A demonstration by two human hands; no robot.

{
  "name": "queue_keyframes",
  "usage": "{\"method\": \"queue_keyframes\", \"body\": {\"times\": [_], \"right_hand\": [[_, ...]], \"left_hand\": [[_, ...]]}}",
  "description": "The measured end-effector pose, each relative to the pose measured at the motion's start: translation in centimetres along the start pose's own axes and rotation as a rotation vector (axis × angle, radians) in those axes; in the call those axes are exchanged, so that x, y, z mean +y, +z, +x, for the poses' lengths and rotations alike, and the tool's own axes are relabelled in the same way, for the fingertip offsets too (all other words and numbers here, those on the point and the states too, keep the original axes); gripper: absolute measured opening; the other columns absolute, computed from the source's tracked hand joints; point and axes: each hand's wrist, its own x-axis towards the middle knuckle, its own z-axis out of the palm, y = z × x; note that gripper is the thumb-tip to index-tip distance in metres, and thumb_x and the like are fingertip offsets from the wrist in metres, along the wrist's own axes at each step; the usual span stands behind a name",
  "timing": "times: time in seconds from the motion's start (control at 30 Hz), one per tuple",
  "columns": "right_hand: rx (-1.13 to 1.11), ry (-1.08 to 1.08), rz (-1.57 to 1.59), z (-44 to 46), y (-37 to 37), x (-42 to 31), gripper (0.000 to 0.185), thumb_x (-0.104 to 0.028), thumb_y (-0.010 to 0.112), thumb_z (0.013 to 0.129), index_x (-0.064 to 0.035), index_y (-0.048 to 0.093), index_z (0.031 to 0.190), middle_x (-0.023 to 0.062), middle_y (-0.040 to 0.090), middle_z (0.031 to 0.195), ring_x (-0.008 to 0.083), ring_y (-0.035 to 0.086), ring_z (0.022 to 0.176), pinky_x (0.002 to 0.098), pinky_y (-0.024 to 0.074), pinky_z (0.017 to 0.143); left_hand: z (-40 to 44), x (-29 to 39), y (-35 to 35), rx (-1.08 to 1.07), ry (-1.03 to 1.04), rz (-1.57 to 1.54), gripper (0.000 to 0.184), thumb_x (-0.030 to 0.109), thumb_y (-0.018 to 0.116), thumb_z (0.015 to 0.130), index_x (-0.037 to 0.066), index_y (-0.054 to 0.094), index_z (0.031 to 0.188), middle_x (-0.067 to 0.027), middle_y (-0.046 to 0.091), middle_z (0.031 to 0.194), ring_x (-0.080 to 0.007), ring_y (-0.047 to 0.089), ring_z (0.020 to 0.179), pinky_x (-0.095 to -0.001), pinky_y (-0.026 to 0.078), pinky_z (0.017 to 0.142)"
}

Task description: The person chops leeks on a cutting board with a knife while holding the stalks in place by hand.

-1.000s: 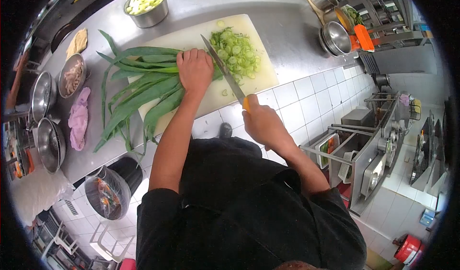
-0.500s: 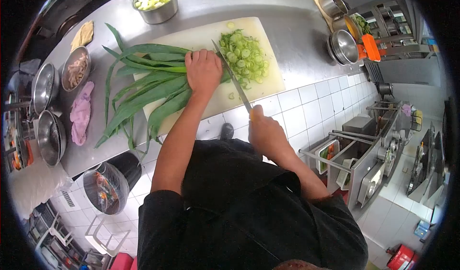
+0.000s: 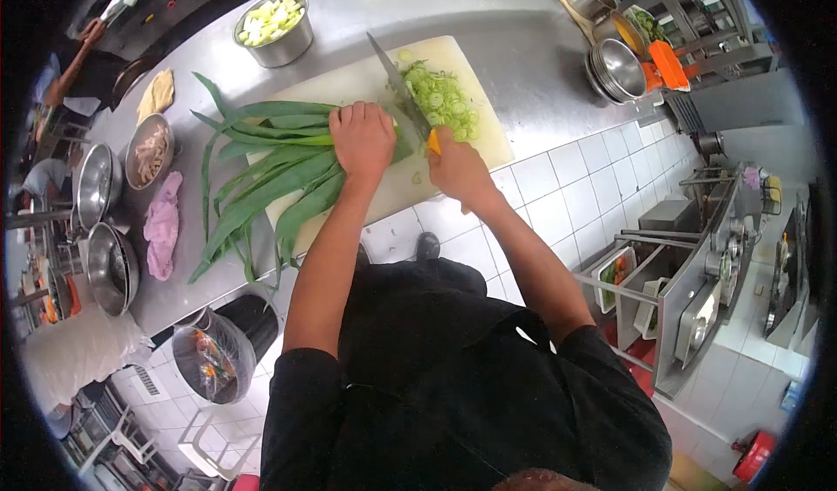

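A bunch of long green leeks (image 3: 279, 164) lies across the white cutting board (image 3: 490, 133), its leaves hanging past the left and near edges. My left hand (image 3: 362, 138) presses down on the leeks near their cut end, fingers closed round them. My right hand (image 3: 459, 168) grips the yellow handle of a long kitchen knife (image 3: 397, 81). The blade is between the leeks' cut end and a heap of thin leek slices (image 3: 445, 98) on the board's right side. A few slices lie apart from the heap.
A steel pot (image 3: 286, 48) of pale chopped pieces stands behind the board. On the left are a bowl of meat strips (image 3: 148, 153), a pink cloth (image 3: 162, 229) and metal pans (image 3: 109, 269). Stacked bowls (image 3: 619, 71) stand right. Another person's hand (image 3: 91, 30) shows upper left.
My right hand has moved up and left with the knife, bringing its handle over the board. My left hand stays on the leeks. Another person's arm has appeared at the upper left.
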Motion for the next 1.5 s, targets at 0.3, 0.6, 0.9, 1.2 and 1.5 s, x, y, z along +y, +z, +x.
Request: {"method": "queue_keyframes", "body": {"times": [0.3,0.6,0.9,1.2,1.5], "right_hand": [[0.194,-0.025,0.044,-0.4,3.5,-0.5,0.058,-0.034,0.078,0.086,-0.0028,0.047,0.123,0.0270,0.071,0.091,0.0484,0.069,0.090,0.0558,0.0538,0.079],[0.248,-0.009,-0.006,-0.3,5.3,-0.8,0.050,-0.032,0.075,0.089,-0.0037,0.046,0.118,0.0244,0.071,0.086,0.0450,0.070,0.083,0.0548,0.0551,0.074],[0.282,0.068,-0.034,-0.2,6.0,-2.1,0.053,-0.035,0.074,0.088,-0.0034,0.047,0.120,0.0241,0.071,0.082,0.0453,0.070,0.080,0.0544,0.0549,0.070],[0.303,0.052,-0.040,-0.7,5.1,-1.3,0.051,-0.034,0.072,0.090,-0.0033,0.047,0.123,0.0269,0.070,0.085,0.0479,0.069,0.080,0.0557,0.0550,0.072],[0.338,-0.025,0.093,-0.9,4.9,-1.9,0.047,-0.026,0.073,0.090,0.0002,0.046,0.118,0.0276,0.070,0.084,0.0477,0.069,0.080,0.0555,0.0549,0.071]], "left_hand": [[2.6,-0.6,-1.5,-0.301,-0.037,-0.007,0.030,0.025,0.053,0.096,0.004,0.074,0.092,-0.0138,0.069,0.099,-0.0309,0.061,0.103,-0.0520,0.040,0.099],[4.1,-4.8,-1.2,-0.430,0.126,-0.110,0.036,0.028,0.049,0.100,0.003,0.072,0.088,-0.0188,0.069,0.095,-0.0379,0.066,0.089,-0.0537,0.046,0.094],[0.1,-1.6,-2.9,-0.168,0.065,0.023,0.032,0.024,0.052,0.100,0.007,0.071,0.081,-0.0135,0.068,0.093,-0.0330,0.063,0.093,-0.0508,0.042,0.101],[-0.9,-1.7,-1.5,0.007,0.098,0.072,0.029,0.024,0.055,0.099,0.007,0.070,0.081,-0.0106,0.064,0.087,-0.0301,0.060,0.090,-0.0497,0.041,0.102],[-0.7,-1.9,-1.5,-0.014,0.109,0.079,0.028,0.023,0.054,0.098,0.007,0.069,0.080,-0.0107,0.064,0.085,-0.0302,0.059,0.091,-0.0489,0.041,0.099]]}}
